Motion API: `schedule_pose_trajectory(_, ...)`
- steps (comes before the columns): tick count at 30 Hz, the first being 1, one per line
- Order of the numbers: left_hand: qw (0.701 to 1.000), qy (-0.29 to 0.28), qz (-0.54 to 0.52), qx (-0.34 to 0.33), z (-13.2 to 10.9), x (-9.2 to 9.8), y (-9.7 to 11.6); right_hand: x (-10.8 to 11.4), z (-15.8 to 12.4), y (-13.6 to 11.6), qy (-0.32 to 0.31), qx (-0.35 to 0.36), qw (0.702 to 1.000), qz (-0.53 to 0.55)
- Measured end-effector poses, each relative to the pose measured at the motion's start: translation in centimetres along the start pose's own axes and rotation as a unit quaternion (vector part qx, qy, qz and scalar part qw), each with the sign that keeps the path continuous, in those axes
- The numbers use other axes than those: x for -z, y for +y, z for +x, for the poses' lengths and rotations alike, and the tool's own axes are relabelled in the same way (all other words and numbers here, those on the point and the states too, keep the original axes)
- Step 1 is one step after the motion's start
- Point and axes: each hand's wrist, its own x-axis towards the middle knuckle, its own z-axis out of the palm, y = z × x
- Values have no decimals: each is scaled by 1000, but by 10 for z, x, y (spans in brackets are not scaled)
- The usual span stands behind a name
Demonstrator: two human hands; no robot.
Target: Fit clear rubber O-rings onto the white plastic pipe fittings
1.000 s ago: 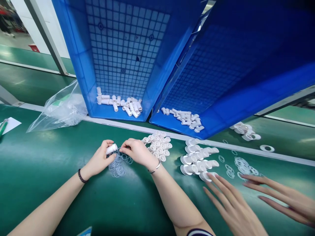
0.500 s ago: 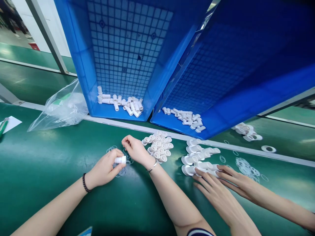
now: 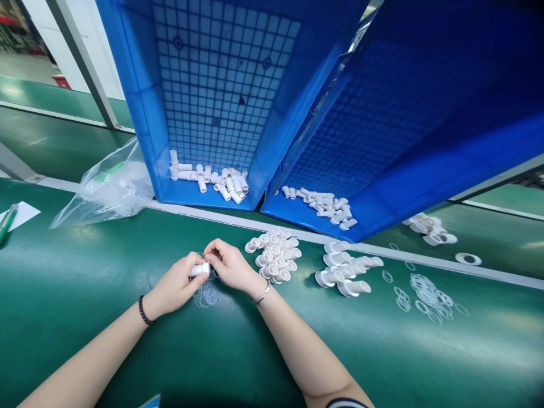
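My left hand (image 3: 176,284) is closed around a short white plastic pipe fitting (image 3: 199,270), its flanged end pointing right. At that end, my right hand (image 3: 229,265) is pinched, its fingertips close to the fitting. Whatever lies between those fingertips is too small to make out. Under and beside both hands lies a loose pile of thin clear rings (image 3: 207,296) on the green tabletop. Just right of my right hand, a cluster of white pipe fittings (image 3: 278,255) stands upright, packed together with open ends up.
A second group of fittings (image 3: 346,266) stands farther right, beside more clear rings (image 3: 429,297). Two tilted blue crates (image 3: 204,195) at the back hold loose white fittings. A clear plastic bag (image 3: 110,187) lies left of them. White flanged pieces (image 3: 431,226) lie at the back right.
My hands have come together, the left bringing the fitting up and left to my right fingertips. The other person's two hands at the right have left the view, and some fittings there are gone.
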Motion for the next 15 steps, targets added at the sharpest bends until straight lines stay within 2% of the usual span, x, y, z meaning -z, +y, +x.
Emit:
schedule_pose_trajectory(2, 998, 44, -27, -23, -2, -2, -2, -4, 2, 3, -9, -25, 998, 51)
schedule_pose_trajectory(4, 991, 114, -63, -24, -3, -7, -5, -8, 3, 4, -33, -55, 989, 134)
schedule_pose_trajectory(7, 971, 177, -162, 26, -2, -17, -6, -12, 2, 2, -44, -78, 971, 221)
schedule_pose_trajectory(11, 912, 176, -355, 106, 3, -26, -1, -15, 0, 1, -39, -51, 968, 243)
schedule_pose_trajectory(15, 829, 162, -512, 154, 8, -25, 8, -18, 2, 9, -1, -17, 989, 148)
